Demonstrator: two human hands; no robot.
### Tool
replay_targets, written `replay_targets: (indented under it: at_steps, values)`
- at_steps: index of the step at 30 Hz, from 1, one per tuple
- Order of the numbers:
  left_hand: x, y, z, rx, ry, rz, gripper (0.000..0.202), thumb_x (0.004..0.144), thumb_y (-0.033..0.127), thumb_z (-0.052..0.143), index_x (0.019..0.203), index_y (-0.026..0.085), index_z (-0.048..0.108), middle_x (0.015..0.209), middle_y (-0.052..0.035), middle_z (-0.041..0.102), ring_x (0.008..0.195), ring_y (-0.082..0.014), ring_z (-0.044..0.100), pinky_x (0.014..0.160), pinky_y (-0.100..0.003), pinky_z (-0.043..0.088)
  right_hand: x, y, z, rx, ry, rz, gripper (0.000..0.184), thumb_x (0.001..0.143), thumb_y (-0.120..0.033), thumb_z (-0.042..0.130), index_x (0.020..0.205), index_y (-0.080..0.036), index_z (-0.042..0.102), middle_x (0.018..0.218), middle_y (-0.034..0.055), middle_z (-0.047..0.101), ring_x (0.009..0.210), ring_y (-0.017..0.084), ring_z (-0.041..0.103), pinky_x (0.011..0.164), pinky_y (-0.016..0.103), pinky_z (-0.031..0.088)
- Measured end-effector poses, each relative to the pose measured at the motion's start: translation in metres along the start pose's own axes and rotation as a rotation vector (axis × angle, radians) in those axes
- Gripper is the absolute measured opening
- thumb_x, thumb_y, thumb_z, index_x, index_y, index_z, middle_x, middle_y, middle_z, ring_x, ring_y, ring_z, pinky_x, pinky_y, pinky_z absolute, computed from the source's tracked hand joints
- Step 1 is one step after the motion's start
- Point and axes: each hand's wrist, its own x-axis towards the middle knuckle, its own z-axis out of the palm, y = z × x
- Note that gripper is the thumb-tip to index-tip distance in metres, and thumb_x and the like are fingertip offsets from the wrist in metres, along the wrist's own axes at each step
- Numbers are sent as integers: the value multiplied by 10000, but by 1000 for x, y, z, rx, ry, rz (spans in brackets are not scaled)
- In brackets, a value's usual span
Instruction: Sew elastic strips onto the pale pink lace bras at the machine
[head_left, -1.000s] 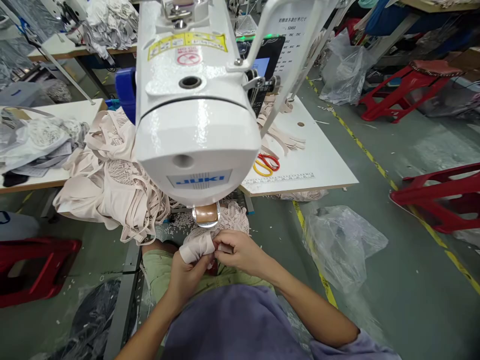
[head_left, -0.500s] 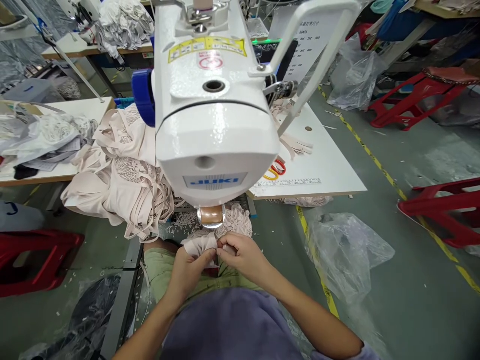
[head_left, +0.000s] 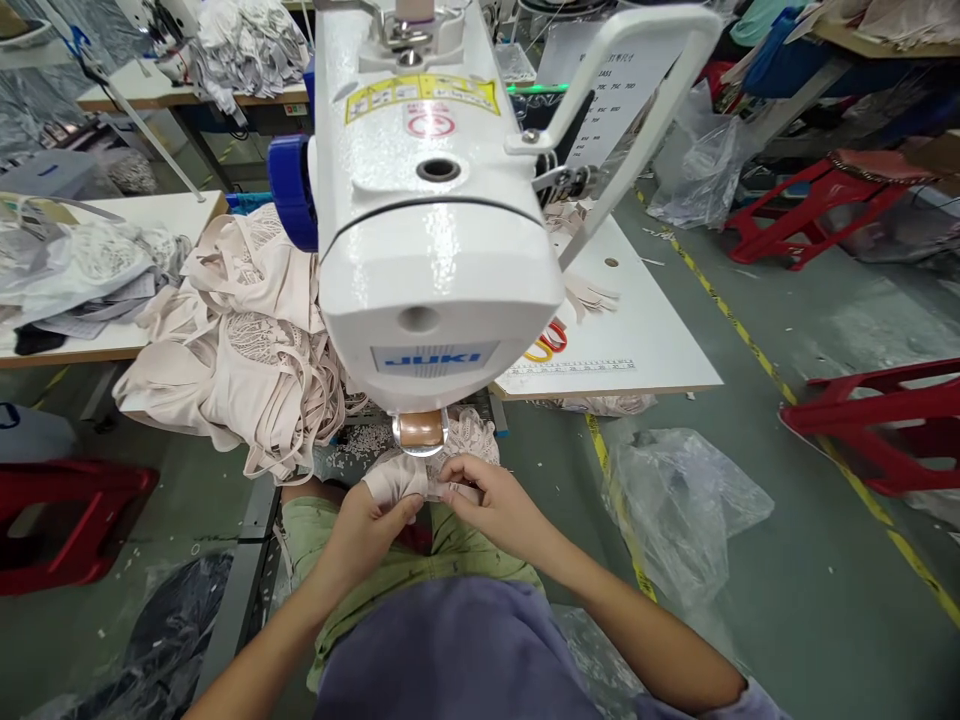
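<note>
Both hands hold a beige lace bra (head_left: 395, 479) just below the front of a white sewing machine (head_left: 442, 270). My left hand (head_left: 369, 528) is closed on its smooth fabric, thumb on top. A little to the right, my right hand (head_left: 491, 505) pinches an edge or strap of the same piece between thumb and fingers. The lace part of the bra lies behind my right fingers, close to the machine's copper-coloured front guard (head_left: 421, 430). The machine head hides the needle area.
Left of the machine lies a heap of beige bras (head_left: 262, 390). On the white table (head_left: 660, 350) at right are red- and yellow-handled scissors (head_left: 547, 342), a ruler (head_left: 577, 370) and fabric strips (head_left: 590, 297). Red stools (head_left: 892, 420) and a clear plastic bag (head_left: 686, 510) are on the floor.
My hands have moved slightly apart, the left one leftward. A short stretch of the bra's edge now shows between them. The view has shifted a little.
</note>
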Motion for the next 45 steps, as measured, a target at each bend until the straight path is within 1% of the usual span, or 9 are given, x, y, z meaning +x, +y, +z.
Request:
replay_targets:
  at_steps: [5,9,15,19,27,32,38,42,45]
  values:
    - [-1,9,6,-22,-42,72,209,909,333,582,994,176,692,874,-44,661,800,-182,560,761,-273,461,-2,-7,0,-40,-32,-12,96,849,-174,544,876,-235,475,648,-74,475,531,98,399,509,220,276]
    - [0,15,12,-29,-45,67,193,899,312,579,939,169,702,897,-57,678,853,-207,585,795,-282,469,-3,-11,-2,-60,-56,-19,122,835,-152,530,852,-236,443,633,-84,444,537,100,385,527,225,263]
    - [3,10,10,-15,-22,12,236,876,373,619,834,155,701,714,-18,610,687,-158,514,664,-249,436,4,-9,-8,-34,-93,1,103,868,-204,591,968,-227,583,808,-36,662,733,135,587,644,238,375]
    - [5,7,5,-26,-47,-15,279,864,411,646,802,144,696,675,-9,589,650,-138,497,630,-236,414,10,-9,-11,-76,-93,-50,48,833,-206,651,846,-209,697,858,4,675,806,161,599,706,260,398]
    - [15,0,3,-246,-87,-112,326,808,432,730,705,125,693,631,-24,629,599,-126,531,588,-224,431,7,-8,-3,496,-162,282,170,813,-331,657,791,-163,660,665,-27,574,602,103,469,570,220,349]
    - [16,-4,13,-351,40,-123,298,752,402,788,704,139,657,648,-17,649,613,-135,569,586,-225,457,7,-11,-2,348,-79,266,183,807,-335,652,858,-162,683,786,18,645,707,148,549,642,250,404]
    - [6,6,16,-288,148,-120,306,789,421,759,784,127,677,686,-27,654,648,-154,597,617,-247,493,11,-24,-10,1,-18,11,146,843,-266,587,782,-175,684,777,25,621,773,162,543,661,258,367]
    - [-8,-4,10,-393,192,-74,368,804,482,734,990,167,698,869,-62,710,787,-208,658,681,-287,537,17,-27,-25,261,-194,137,182,811,-343,638,852,-175,695,611,-37,490,541,92,378,519,229,274]
    - [-15,-14,15,-778,254,24,685,732,713,678,1261,287,594,1103,-72,704,923,-265,686,770,-374,561,27,-34,-37,420,-260,209,254,755,-379,693,875,-155,696,609,-39,508,533,81,372,518,220,275]
